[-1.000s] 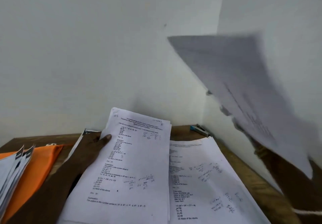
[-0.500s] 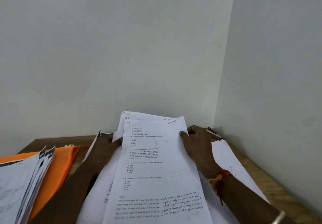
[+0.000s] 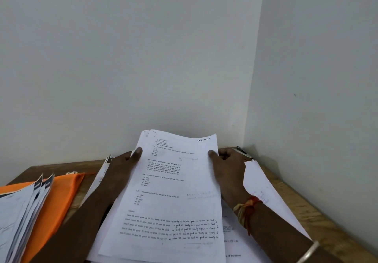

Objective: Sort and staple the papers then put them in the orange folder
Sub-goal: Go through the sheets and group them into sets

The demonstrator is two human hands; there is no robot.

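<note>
I grasp a sheaf of papers [image 3: 173, 191] by its two long edges, and everything else I place from that sheaf. My left hand [image 3: 124, 160] pinches its left edge near the far end, the thumb lying on the printed face and the other fingers hidden behind the sheets. My right hand [image 3: 229, 166] pinches the right edge opposite, thumb tip on the face, fingers curled behind. The top sheet is printed with questions, has handwritten lines near its close end, and "SECTION 4" is written at its far right corner. A second sheet peeks out at the far left corner, slightly offset. I cannot tell whether the sheaf's close end rests on the sheets below it.

To the left of the sheaf, past my forearm, the orange folder [image 3: 59, 197] lies flat on the wooden table [image 3: 306, 207]. A fanned pile of papers [image 3: 18, 217] lies on the folder's close left part. Between folder and sheaf, the edge of another stack [image 3: 104, 170] shows behind my left hand. Right of the sheaf, loose sheets [image 3: 263, 185] lie under my right wrist, which wears red and yellow threads [image 3: 245, 209]. The stapler [image 3: 244, 153] lies just beyond my right hand, towards the wall corner.
</note>
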